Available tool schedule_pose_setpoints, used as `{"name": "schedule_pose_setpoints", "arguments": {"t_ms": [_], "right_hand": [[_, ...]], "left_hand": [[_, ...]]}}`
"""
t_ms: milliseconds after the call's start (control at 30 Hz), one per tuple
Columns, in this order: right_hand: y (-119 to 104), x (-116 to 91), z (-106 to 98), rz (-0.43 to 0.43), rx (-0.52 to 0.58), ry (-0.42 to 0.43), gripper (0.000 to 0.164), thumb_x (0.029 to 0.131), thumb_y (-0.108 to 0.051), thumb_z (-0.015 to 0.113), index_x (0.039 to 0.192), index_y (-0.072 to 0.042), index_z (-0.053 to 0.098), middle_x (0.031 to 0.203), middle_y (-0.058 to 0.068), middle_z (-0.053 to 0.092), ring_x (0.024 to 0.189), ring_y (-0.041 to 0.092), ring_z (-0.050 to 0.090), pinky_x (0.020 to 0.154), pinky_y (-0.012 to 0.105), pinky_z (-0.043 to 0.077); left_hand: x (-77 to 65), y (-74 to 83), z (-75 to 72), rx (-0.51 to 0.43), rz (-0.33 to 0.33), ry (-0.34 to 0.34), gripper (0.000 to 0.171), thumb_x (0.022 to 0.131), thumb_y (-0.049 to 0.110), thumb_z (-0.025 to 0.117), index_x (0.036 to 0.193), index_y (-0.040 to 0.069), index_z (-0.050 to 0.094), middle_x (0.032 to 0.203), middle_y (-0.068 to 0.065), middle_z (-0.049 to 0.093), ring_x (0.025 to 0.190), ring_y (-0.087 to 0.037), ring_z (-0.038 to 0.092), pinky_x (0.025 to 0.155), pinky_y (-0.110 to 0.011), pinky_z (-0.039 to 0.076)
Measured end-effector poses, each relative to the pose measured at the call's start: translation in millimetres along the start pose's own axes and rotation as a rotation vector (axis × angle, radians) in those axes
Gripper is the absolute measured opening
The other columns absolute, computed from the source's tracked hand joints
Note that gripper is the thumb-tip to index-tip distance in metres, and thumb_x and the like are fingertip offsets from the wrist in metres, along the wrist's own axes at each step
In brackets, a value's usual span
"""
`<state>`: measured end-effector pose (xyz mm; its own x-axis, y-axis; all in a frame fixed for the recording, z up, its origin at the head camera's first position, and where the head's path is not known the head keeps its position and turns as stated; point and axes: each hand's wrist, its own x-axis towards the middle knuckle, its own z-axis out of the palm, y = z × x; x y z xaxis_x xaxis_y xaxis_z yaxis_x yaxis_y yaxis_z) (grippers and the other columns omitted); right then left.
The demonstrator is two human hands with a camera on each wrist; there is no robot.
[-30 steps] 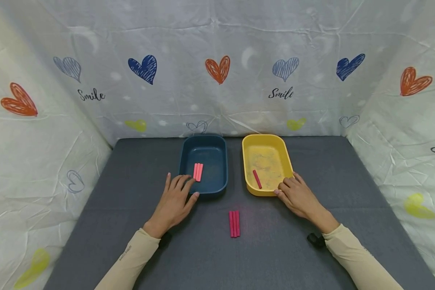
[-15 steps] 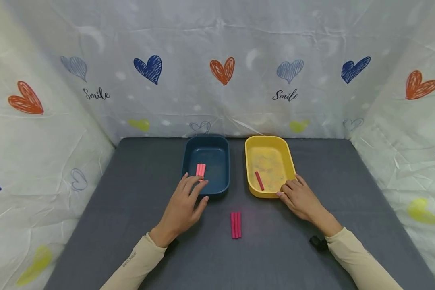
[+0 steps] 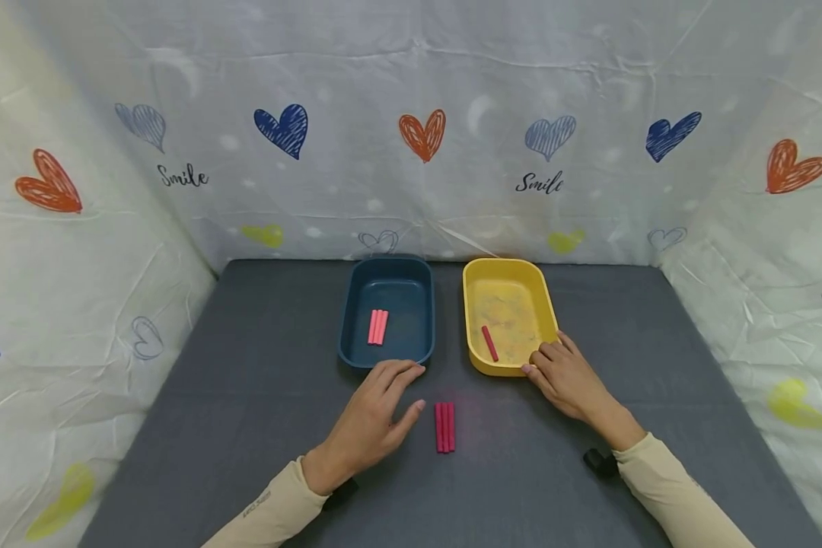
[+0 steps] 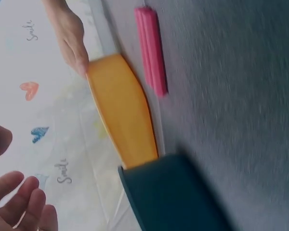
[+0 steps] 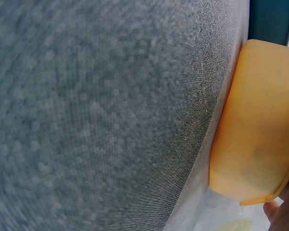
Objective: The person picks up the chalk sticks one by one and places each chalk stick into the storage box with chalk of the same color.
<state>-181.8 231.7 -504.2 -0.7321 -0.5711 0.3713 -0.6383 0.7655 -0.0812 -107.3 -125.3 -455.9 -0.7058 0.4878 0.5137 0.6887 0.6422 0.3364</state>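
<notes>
In the head view my left hand [image 3: 372, 418] hangs in front of the blue tray [image 3: 421, 354], fingers spread loosely and thumb apart, holding nothing. Just right of its thumb, several dark pink sticks [image 3: 445, 428] lie side by side on the table. Inside the blue tray rest several light pink sticks [image 3: 377, 327]. My right hand [image 3: 567, 379] holds the near right corner of the yellow tray [image 3: 471, 304], its fingers over the rim and thumb at the front. One dark red stick [image 3: 489, 343] lies tilted in that tray. The right wrist view shows little of this hand [image 5: 286, 209].
A dark grey cloth [image 3: 520, 487] covers the table. The two trays stand side by side near its back edge, a narrow gap between them. A white curtain [image 3: 356, 183] printed with hearts encloses the back and sides.
My left hand has moved from over the blue tray's near left side rightward and toward me, closer to the dark pink sticks. The right hand stays at the yellow tray's corner.
</notes>
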Motion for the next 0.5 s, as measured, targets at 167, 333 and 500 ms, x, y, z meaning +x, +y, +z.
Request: {"name": "schedule_pose_setpoints", "arguments": {"t_ms": [167,333,500], "right_hand": [[-1,-2,0,0.006,0.001,-0.006,0.02,0.1,-0.029,0.055,0.085,-0.017,0.059,0.083,0.001,0.057,0.086,0.024,0.059,0.113,0.057,0.029],[-2,-1,-1,0.009,0.004,-0.007,0.019,0.099,-0.028,0.056,0.085,-0.017,0.059,0.083,0.001,0.057,0.086,0.023,0.058,0.114,0.058,0.029],[-2,0,-2,0.012,0.001,-0.01,0.019,0.1,-0.028,0.056,0.085,-0.017,0.059,0.083,0.001,0.056,0.086,0.023,0.059,0.114,0.057,0.029]], "left_hand": [[-3.1,5.9,4.3,-0.07,-0.056,0.003,0.046,0.095,0.028,0.064,0.136,0.01,0.053,0.134,-0.004,0.055,0.123,-0.018,0.05,0.103,-0.04,0.046],[-4.9,10.9,9.0,-0.121,-0.147,-0.019,0.056,0.089,0.028,0.073,0.138,0.012,0.051,0.135,-0.002,0.055,0.124,-0.017,0.05,0.103,-0.04,0.046],[-5.7,16.9,13.9,-0.206,-0.307,-0.142,0.07,0.082,0.031,0.08,0.142,0.015,0.047,0.14,0.0,0.05,0.127,-0.016,0.047,0.105,-0.042,0.047]]}}
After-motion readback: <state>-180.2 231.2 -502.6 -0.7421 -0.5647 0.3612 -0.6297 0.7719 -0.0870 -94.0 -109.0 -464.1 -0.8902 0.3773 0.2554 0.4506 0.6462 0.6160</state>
